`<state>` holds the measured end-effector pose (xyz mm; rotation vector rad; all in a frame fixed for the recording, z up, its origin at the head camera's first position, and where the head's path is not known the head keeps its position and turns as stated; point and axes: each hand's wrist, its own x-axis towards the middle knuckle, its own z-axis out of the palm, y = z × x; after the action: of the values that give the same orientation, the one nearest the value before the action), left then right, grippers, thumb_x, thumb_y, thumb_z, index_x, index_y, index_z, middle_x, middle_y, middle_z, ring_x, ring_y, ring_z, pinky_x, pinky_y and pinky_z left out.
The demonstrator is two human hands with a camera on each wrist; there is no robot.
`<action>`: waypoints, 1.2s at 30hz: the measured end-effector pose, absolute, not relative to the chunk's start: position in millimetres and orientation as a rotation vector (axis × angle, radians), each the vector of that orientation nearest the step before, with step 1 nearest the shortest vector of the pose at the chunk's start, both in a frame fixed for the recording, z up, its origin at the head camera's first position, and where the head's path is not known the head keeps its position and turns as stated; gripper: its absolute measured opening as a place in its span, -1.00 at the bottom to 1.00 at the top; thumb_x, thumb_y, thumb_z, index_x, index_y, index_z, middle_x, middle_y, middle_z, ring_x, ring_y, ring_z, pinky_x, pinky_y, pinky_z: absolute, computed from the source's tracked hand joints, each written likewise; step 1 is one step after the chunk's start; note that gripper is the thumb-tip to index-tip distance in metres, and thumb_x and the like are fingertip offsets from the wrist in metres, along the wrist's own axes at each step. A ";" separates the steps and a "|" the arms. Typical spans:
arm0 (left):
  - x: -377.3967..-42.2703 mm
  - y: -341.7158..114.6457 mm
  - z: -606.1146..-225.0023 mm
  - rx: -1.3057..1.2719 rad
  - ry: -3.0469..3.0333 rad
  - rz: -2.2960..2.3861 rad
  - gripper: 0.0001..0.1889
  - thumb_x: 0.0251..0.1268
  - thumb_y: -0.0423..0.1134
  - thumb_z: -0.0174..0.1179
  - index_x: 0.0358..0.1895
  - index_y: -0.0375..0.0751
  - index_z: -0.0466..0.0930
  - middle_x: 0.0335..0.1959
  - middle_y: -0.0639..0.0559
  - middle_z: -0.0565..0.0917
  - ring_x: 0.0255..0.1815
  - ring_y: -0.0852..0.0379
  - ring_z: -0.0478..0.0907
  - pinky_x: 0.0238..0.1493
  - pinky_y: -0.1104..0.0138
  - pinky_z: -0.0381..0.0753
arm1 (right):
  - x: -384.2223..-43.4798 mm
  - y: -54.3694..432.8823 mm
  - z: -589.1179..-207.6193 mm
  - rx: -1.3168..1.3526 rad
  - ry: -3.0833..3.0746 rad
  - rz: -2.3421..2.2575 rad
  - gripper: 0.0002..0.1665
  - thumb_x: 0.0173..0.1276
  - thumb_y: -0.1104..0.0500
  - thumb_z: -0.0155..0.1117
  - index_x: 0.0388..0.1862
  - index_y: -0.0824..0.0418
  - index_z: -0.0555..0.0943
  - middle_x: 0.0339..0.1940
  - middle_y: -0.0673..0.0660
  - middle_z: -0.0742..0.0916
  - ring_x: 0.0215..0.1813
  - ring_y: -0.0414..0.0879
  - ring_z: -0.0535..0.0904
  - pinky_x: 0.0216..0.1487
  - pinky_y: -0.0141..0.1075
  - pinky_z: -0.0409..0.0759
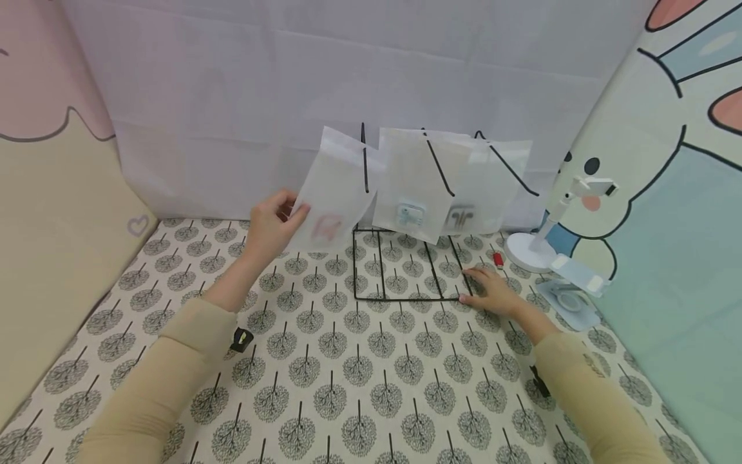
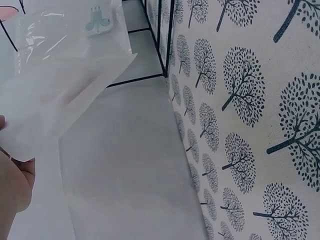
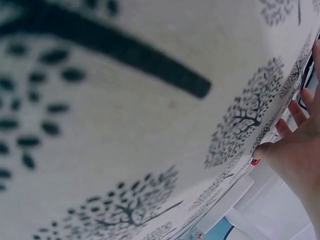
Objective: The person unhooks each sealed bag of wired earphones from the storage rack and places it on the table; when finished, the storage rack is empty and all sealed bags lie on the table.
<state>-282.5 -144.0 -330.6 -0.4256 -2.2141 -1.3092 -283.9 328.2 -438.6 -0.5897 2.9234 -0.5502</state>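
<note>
My left hand (image 1: 275, 222) pinches the lower left edge of a translucent white plastic bag (image 1: 339, 174) with a blurry pinkish item inside. That bag is at the left prong of a black wire rack (image 1: 400, 299) and tilts to the left. In the left wrist view the bag (image 2: 30, 110) is bent over near my fingers. Two more bags hang from the other prongs: the middle bag (image 1: 400, 167) holds a pale blue item, the right bag (image 1: 498, 174) a dark-and-white one. My right hand (image 1: 493, 293), fingers spread, touches the rack base's right side.
A small red object (image 1: 498, 260) lies right of the rack. Beyond it stands a white phone stand (image 1: 530, 251), with a pale bracket-like piece (image 1: 570, 303) nearer me. The tree-print cloth (image 1: 330, 399) covers the table; a white curtain (image 1: 232, 129) hangs behind.
</note>
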 end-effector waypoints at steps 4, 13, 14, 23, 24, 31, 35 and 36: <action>-270.9 -146.8 -322.3 -0.426 -2.198 -1.295 -0.79 0.25 -0.17 0.23 -0.22 -0.27 0.60 -0.42 -0.10 0.67 -0.56 0.19 0.50 -0.52 0.52 0.50 | -282.1 328.0 -439.5 -0.576 2.915 -0.553 -0.06 0.27 -0.19 0.23 0.44 0.28 0.17 0.41 0.47 0.21 0.40 0.44 0.06 0.30 0.39 0.04; -246.3 -153.0 -298.5 -0.388 -2.268 -1.259 -0.76 0.26 -0.11 0.22 -0.20 -0.23 0.60 -0.38 -0.07 0.68 -0.55 0.21 0.51 -0.57 0.51 0.48 | -283.0 331.0 -441.1 -0.581 2.928 -0.564 -0.06 0.26 -0.20 0.24 0.44 0.27 0.18 0.41 0.46 0.20 0.39 0.45 0.05 0.29 0.39 0.04; -243.5 -153.6 -296.2 -0.381 -2.271 -1.256 -0.77 0.26 -0.11 0.22 -0.20 -0.22 0.61 -0.37 -0.07 0.68 -0.55 0.22 0.52 -0.57 0.51 0.48 | -283.3 331.0 -441.3 -0.589 2.929 -0.567 -0.06 0.26 -0.19 0.25 0.44 0.27 0.19 0.41 0.47 0.20 0.39 0.45 0.05 0.29 0.39 0.04; -223.3 -163.9 -290.1 -0.433 -2.288 -1.165 -0.78 0.24 -0.14 0.25 -0.15 -0.18 0.61 -0.33 -0.02 0.70 -0.57 0.25 0.52 -0.58 0.51 0.47 | -283.8 329.7 -441.4 -0.557 2.910 -0.603 -0.05 0.24 -0.22 0.25 0.45 0.24 0.18 0.44 0.45 0.17 0.41 0.44 0.01 0.28 0.40 0.04; -221.6 -165.5 -290.4 -0.445 -2.276 -1.151 -0.78 0.23 -0.16 0.27 -0.13 -0.18 0.60 -0.33 -0.02 0.70 -0.56 0.27 0.52 -0.57 0.53 0.47 | -284.1 329.3 -441.2 -0.558 2.909 -0.603 -0.05 0.24 -0.22 0.25 0.45 0.24 0.18 0.44 0.45 0.17 0.42 0.44 0.01 0.29 0.40 0.03; -205.7 -171.3 -285.8 -0.582 -2.185 -1.136 -0.63 0.16 -0.33 0.30 0.03 -0.21 0.45 -0.35 -0.14 0.73 -0.53 0.39 0.54 -0.50 0.61 0.49 | -284.5 328.4 -437.9 -0.565 2.917 -0.590 -0.06 0.25 -0.21 0.24 0.44 0.25 0.18 0.43 0.47 0.17 0.41 0.44 0.02 0.30 0.38 0.03; -195.0 -171.6 -285.6 -0.633 -2.178 -1.071 -0.68 0.16 -0.40 0.29 -0.03 -0.22 0.46 -0.39 -0.11 0.73 -0.47 0.46 0.52 -0.44 0.65 0.48 | -281.3 328.4 -437.3 -0.552 2.911 -0.585 -0.06 0.26 -0.21 0.24 0.44 0.26 0.18 0.42 0.48 0.18 0.40 0.45 0.02 0.30 0.39 0.03; -192.7 -171.6 -285.9 -0.651 -2.168 -1.026 -0.70 0.14 -0.41 0.30 -0.06 -0.22 0.49 -0.41 -0.08 0.72 -0.47 0.47 0.50 -0.44 0.67 0.46 | -280.7 328.6 -437.3 -0.549 2.910 -0.583 -0.06 0.26 -0.21 0.24 0.44 0.26 0.17 0.42 0.48 0.18 0.40 0.45 0.02 0.30 0.38 0.04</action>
<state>-192.7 -171.6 -285.9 -0.6505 -2.1683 -1.0257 -280.7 328.6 -437.3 -0.5486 2.9102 -0.5834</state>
